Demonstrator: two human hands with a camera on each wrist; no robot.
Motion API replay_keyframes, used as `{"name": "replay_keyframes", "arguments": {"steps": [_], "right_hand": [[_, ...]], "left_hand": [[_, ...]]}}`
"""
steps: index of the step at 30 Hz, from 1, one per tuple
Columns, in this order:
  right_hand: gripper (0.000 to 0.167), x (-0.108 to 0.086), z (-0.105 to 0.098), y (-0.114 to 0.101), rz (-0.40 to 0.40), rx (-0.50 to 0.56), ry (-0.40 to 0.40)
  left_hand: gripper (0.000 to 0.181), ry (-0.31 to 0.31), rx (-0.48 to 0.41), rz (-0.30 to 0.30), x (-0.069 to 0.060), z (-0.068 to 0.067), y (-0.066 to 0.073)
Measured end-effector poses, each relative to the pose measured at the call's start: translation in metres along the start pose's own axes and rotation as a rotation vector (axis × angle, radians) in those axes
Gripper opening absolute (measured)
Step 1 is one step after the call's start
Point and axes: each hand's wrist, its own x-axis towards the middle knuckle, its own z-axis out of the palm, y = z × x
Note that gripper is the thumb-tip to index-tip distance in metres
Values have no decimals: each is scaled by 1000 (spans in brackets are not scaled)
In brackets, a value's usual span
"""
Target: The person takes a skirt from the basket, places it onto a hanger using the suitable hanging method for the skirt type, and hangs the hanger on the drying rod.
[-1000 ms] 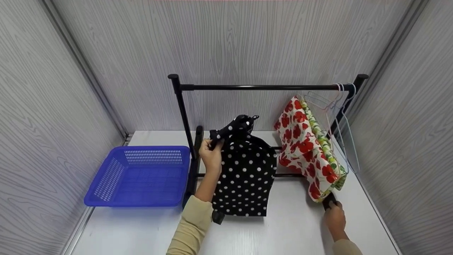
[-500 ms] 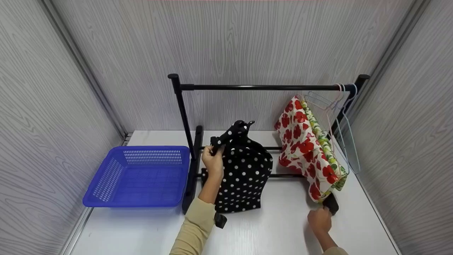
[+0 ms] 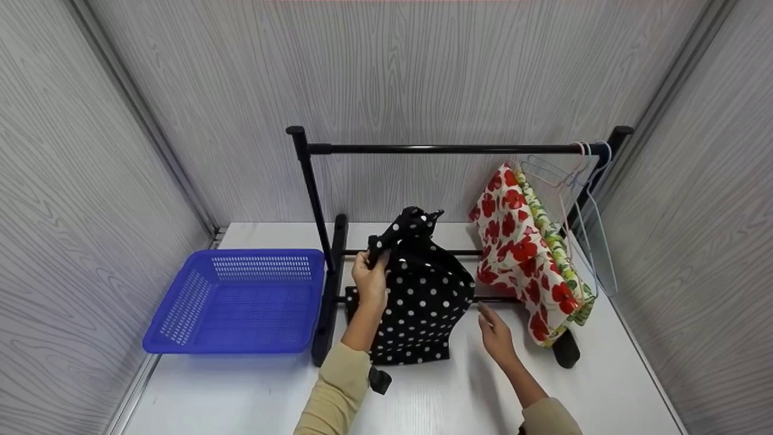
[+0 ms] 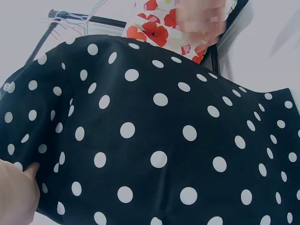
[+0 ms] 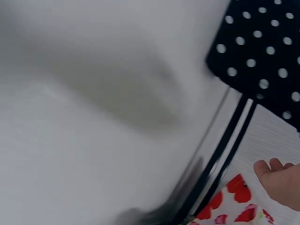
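A white table [image 3: 423,402] is supporting a blue perforated basket [image 3: 250,311] toward nine o'clock, while a black rack [image 3: 435,148] is standing on it, one foot [image 3: 328,308] resting toward ten, the other foot [image 3: 566,350] toward three.

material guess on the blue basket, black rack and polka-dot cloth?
Blue basket: likely molded plastic, semi-matte; uniform color, perforated walls.
Black rack: probably coated metal tube, glossy; bright streak along the top bar.
Polka-dot cloth: fabric, mostly matte; soft folds and drape. Fiber unclear.

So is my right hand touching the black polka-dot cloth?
Apart: the right wrist view shows a clear pale gap between your right hand and the black polka-dot cloth.
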Motion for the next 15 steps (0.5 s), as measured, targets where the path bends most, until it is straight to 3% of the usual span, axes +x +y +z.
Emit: {"name": "replay_keyframes", "arguments": {"steps": [4,8,13,15], "right_hand": [[42,17,-1,-34,26,170,-74],[43,31,-6,-66,13,252,-111],[54,56,-13,-71,-89,164,-121],[61,68,-14,-66,-171,94,-103]], "left_hand": [[21,-59,1,-47,-1,0,0],[12,-149,-2,-83,-1,-1,0],[4,-284,4,-96,-2,-1,2],[5,-337,21,-98,-4,-2,3]]}}
